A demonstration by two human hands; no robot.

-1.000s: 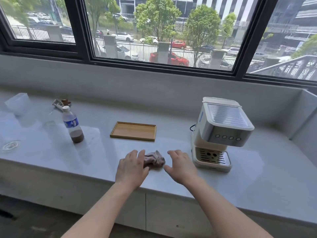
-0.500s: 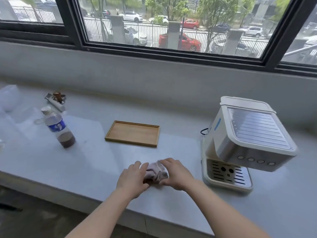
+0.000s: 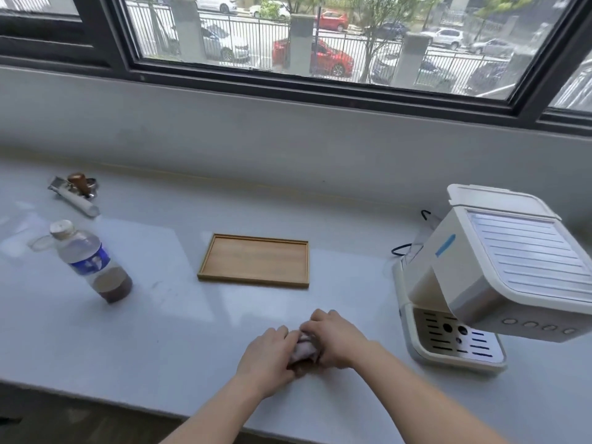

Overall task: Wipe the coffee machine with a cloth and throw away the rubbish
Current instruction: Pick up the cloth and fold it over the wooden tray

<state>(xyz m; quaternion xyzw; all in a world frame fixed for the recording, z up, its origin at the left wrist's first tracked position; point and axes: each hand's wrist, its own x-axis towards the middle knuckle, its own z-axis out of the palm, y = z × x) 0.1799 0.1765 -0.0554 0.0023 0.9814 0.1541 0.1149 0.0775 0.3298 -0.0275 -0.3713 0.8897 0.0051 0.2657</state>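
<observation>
A small crumpled pinkish-grey cloth [image 3: 302, 347] lies on the pale counter [image 3: 166, 331] near its front edge. My left hand [image 3: 267, 357] and my right hand [image 3: 336, 339] close around it from both sides, so most of the cloth is hidden. The white coffee machine [image 3: 499, 277] stands to the right, about a hand's width from my right hand, with its slotted drip tray [image 3: 455, 341] facing me. A plastic bottle [image 3: 91, 264] with a blue label and a little brown liquid stands at the left.
A shallow wooden tray [image 3: 254, 261] lies behind my hands. A portafilter and tamper [image 3: 75, 189] rest at the far left by the wall. A clear lid [image 3: 40, 243] lies beside the bottle. A black cable [image 3: 403, 248] runs behind the machine. The window wall bounds the counter's back.
Both hands have come together from either side of the cloth and gripped it. The camera has moved closer and tilted down, so the machine sits further right.
</observation>
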